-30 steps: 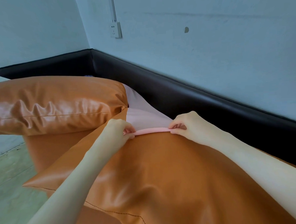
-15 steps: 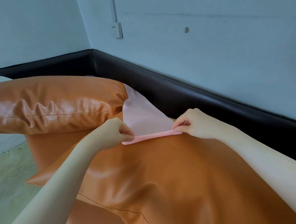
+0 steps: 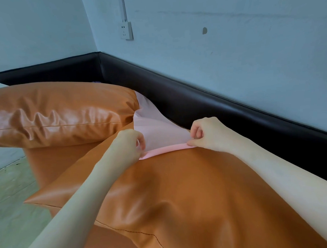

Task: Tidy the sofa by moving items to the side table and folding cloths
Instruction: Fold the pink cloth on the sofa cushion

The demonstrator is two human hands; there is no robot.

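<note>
I have the pink cloth (image 3: 159,131) by its near edge, which is doubled over into a narrow pink band lying across the top of the big orange leather cushion (image 3: 189,188) in front of me. My left hand (image 3: 129,143) pinches the left end of that band between thumb and fingertips, and my right hand (image 3: 204,134) pinches the right end, the other fingers curled in above it. So both of my grips are closed on the cloth, one at each end of the same edge. The rest of the cloth runs away from me into the gap between this cushion, the second orange cushion (image 3: 62,112) on the left and the black sofa back (image 3: 214,111); how far it reaches down there is hidden.

I judge it thin, light and quite limp: it sags between my hands and will not keep a crease unaided. The glossy leather beneath looks slippery, so the cloth may slide as I fold. Holding it at the two corners, with the edge kept taut between them, seems the best purchase.
</note>
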